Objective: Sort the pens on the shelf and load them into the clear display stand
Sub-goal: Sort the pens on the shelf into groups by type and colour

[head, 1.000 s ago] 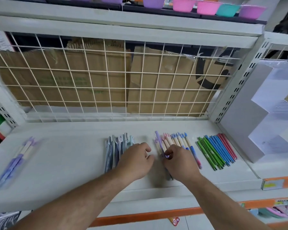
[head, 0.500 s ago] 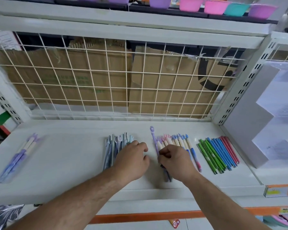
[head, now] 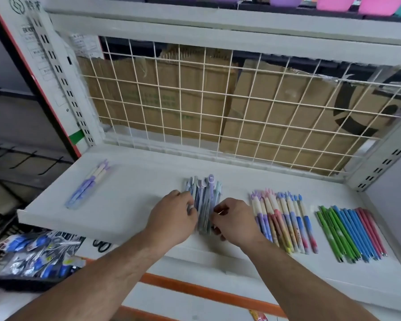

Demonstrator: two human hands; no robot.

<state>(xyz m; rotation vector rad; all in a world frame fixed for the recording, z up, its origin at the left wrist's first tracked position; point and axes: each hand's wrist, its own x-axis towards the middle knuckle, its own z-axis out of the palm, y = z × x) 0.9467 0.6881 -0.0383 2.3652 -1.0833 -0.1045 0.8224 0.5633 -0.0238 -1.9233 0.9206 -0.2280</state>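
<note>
left hand point(head: 171, 218): fingers curled against the left side of the grey-blue pen bundle point(head: 205, 195). right hand point(head: 235, 220): fingers curled, pinching the bundle's right side. the bundle lies mid-shelf on the white shelf point(head: 130, 205), squeezed between both hands.
pastel pens point(head: 280, 218): in a row just right of the right hand.
green, blue and pink pens point(head: 350, 232): in a row further right.
lilac pens point(head: 88, 184): far left, well apart.
wire grid point(head: 218, 100): at the rear of the shelf, with cardboard point(head: 195, 89) behind it.

Wire grid point(head: 229, 100) closes the back of the shelf point(head: 137, 200); front open.
</note>
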